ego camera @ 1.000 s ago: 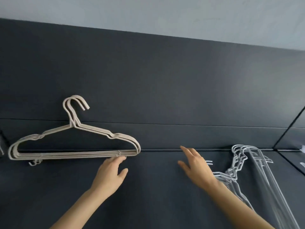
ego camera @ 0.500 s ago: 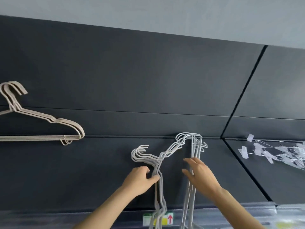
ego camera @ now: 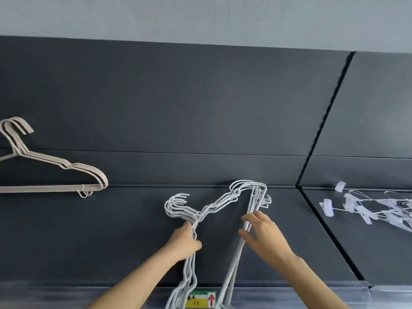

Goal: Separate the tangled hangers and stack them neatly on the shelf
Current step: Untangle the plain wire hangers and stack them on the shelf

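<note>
A bundle of several white wire hangers (ego camera: 219,202) lies on the dark shelf (ego camera: 133,230), hooks pointing left, its lower end sticking out past the front edge. My left hand (ego camera: 186,241) grips the bundle at the necks just below the hooks. My right hand (ego camera: 265,233) holds the straight bottom bars between thumb and fingers. At the far left a neat stack of beige hangers (ego camera: 66,170) lies flat on the shelf, partly cut off by the frame edge.
A tangle of white clip hangers (ego camera: 367,207) lies on the neighbouring shelf section to the right, past a dark seam. The shelf's front edge carries a green and yellow price label (ego camera: 200,298). A dark back panel rises behind the shelf.
My view swung right from the beige stack. Both hands left that stack and took hold of the white bundle; since half a second ago my right hand has closed round the straight bars.
</note>
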Demonstrator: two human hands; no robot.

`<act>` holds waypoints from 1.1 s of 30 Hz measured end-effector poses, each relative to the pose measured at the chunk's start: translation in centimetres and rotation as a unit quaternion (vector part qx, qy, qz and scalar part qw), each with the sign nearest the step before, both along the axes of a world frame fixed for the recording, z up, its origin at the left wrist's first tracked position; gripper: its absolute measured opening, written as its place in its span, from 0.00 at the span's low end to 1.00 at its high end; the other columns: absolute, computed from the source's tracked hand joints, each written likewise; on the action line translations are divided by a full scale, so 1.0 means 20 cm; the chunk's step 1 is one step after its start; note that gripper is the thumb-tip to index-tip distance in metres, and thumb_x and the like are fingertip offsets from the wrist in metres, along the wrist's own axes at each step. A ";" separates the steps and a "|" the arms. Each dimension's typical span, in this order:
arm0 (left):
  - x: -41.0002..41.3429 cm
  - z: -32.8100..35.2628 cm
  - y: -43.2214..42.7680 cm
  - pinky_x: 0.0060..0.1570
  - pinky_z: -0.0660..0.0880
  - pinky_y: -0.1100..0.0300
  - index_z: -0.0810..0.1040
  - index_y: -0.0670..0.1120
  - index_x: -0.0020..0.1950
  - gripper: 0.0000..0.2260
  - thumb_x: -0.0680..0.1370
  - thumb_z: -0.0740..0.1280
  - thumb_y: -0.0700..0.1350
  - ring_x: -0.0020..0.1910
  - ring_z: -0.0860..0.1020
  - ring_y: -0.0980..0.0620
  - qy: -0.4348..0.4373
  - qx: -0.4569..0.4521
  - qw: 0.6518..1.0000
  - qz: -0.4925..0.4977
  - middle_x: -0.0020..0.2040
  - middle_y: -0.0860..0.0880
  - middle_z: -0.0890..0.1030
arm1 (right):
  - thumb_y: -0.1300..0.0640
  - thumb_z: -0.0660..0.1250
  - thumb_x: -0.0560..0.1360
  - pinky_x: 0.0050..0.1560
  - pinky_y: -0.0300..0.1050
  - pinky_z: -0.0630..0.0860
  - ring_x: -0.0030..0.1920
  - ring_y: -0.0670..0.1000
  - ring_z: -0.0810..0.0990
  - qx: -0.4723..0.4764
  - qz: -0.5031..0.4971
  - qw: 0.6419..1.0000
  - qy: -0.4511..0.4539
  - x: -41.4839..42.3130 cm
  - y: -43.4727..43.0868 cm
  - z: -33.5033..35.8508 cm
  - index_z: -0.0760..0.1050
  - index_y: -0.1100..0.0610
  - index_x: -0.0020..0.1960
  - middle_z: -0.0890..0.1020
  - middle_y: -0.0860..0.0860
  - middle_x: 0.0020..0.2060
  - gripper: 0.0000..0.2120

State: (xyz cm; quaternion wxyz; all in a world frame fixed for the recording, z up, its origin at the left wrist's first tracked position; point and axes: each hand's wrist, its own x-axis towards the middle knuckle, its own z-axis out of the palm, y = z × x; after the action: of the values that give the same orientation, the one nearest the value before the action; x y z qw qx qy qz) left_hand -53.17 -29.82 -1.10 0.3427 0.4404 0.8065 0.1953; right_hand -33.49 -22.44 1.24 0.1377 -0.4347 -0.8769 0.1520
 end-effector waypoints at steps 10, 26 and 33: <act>-0.28 0.23 0.06 0.49 0.72 0.50 0.65 0.45 0.51 0.12 0.72 0.53 0.32 0.47 0.72 0.45 0.199 0.066 0.974 -0.080 0.49 0.47 0.70 | 0.50 0.63 0.75 0.61 0.45 0.69 0.60 0.53 0.73 0.036 -0.019 0.998 0.041 -0.08 0.11 0.06 0.65 0.55 0.69 0.72 0.51 0.63 0.24; -0.47 0.23 -0.02 0.60 0.69 0.59 0.60 0.48 0.72 0.22 0.78 0.57 0.37 0.60 0.72 0.50 0.273 0.277 0.910 -0.145 0.62 0.49 0.71 | 0.68 0.65 0.64 0.44 0.50 0.70 0.47 0.62 0.77 0.105 -0.062 0.992 0.031 -0.44 0.14 0.06 0.75 0.59 0.56 0.80 0.56 0.46 0.21; -0.58 0.17 -0.12 0.59 0.70 0.56 0.65 0.49 0.68 0.19 0.78 0.57 0.38 0.60 0.73 0.48 0.295 0.199 0.929 -0.100 0.62 0.51 0.73 | 0.70 0.60 0.59 0.40 0.46 0.65 0.42 0.62 0.76 0.146 -0.065 0.984 0.078 -0.45 0.12 0.02 0.77 0.59 0.52 0.79 0.55 0.41 0.22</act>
State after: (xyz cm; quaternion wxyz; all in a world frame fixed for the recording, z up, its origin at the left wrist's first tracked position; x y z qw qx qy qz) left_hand -64.84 -32.14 2.28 0.0124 0.6153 0.7678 0.1781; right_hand -42.51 -20.13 1.74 0.2773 -0.4531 -0.8460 0.0465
